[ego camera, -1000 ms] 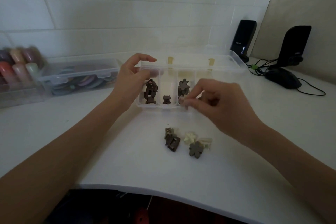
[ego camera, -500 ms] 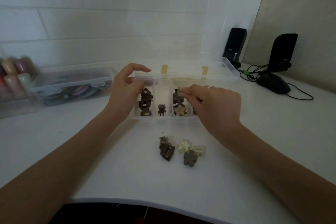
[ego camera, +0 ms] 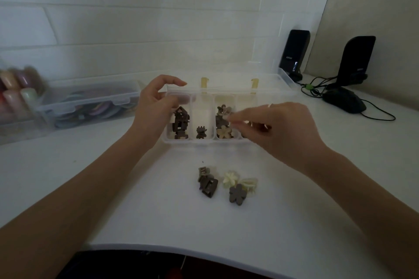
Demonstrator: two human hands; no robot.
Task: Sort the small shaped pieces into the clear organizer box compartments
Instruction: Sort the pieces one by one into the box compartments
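Note:
The clear organizer box (ego camera: 204, 141) lies in the middle of the white table with its lid folded back. Dark house-shaped pieces (ego camera: 180, 122) fill its left compartment, one small dark figure (ego camera: 200, 132) sits in the second, and flowers including a beige flower (ego camera: 224, 132) are in the third. My left hand (ego camera: 154, 108) grips the box's left end. My right hand (ego camera: 276, 129) hovers over the third and fourth compartments, fingertips pinched at the flower pieces; whether they hold one is unclear. Loose in front lie a dark house piece (ego camera: 208, 184), a cream flower (ego camera: 230, 178) and a dark flower (ego camera: 237, 195).
A clear lidded container (ego camera: 90, 102) of coloured discs stands at the left against the wall. Two black speakers (ego camera: 293, 54) (ego camera: 356, 61), a black mouse (ego camera: 344, 103) and cables are at the back right. The table's front edge (ego camera: 181, 249) runs close below the loose pieces.
My right hand moved from the box's front edge in over the third compartment, where a beige flower now lies. My left hand stayed on the box's left end.

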